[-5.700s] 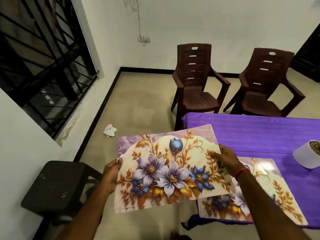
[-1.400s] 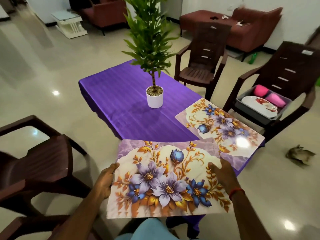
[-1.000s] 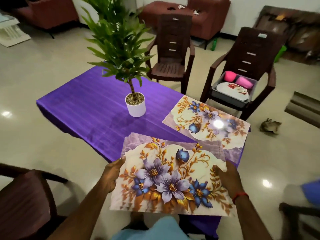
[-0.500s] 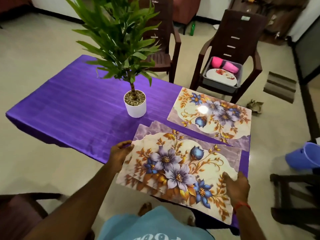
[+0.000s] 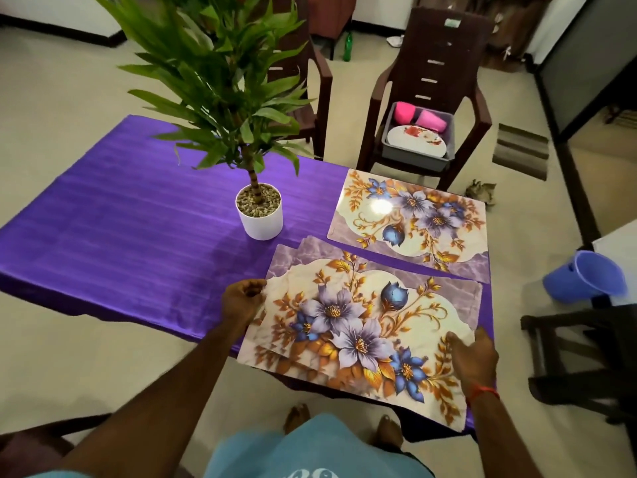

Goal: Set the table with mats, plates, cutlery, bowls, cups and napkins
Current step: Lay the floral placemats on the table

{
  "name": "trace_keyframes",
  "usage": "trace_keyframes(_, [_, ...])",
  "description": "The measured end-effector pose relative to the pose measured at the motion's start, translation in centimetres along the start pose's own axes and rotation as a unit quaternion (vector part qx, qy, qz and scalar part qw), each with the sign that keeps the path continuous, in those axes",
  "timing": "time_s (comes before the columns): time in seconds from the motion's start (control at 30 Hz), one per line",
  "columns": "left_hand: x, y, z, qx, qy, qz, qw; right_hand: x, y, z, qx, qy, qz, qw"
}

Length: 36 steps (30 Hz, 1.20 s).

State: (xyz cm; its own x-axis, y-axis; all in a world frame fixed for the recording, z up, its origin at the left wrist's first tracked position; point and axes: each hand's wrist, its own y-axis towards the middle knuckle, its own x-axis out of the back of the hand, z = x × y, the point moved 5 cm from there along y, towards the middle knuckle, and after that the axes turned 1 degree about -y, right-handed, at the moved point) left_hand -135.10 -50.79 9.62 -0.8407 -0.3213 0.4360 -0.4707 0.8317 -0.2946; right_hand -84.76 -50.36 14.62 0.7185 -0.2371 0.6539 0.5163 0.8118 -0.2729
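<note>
The stack of mats (image 5: 362, 326) lies at the near right corner of the tabletop (image 5: 138, 236). Its front edge hangs out past the purple cloth, and the sheets are fanned a little at the far left corner, so it is clearly more than one mat.

The left grip (image 5: 243, 300) has fingers curled round the stack's left short edge. The right grip (image 5: 474, 355) lies over the right end; I cannot tell whether its fingers hook under the edge or only press flat.

These mats look thin, light and glossy, probably bendy and likely to slide on each other. Holding both short ends should keep them from sagging. The offset corner looks like the easiest place to peel the top one free, with the other hand pinning the rest.

A single mat (image 5: 410, 222) is already laid just beyond the stack, nearly touching it. A potted plant (image 5: 259, 215) stands near the stack's far left corner. Past the table's end, a chair (image 5: 431, 81) carries a grey tub (image 5: 413, 160) with a plate (image 5: 415, 141) and pink cups (image 5: 418, 119).
</note>
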Motion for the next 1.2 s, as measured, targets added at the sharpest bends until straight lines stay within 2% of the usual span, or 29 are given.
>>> trace_keyframes(0.67, [-0.9,1.4,-2.2,-0.086,0.166,0.060,0.981,-0.6,0.4,1.5,-0.005,0.011,-0.020,1.000])
trace_keyframes(0.97, [-0.2,2.6,-0.4,-0.096,0.182,0.070,0.976,-1.0,0.6,2.7,0.011,0.021,-0.008,1.000])
trace_keyframes(1.2, [-1.0,2.6,-0.6,-0.105,0.191,0.062,0.974,-0.5,1.6,1.7,0.001,-0.016,-0.015,1.000])
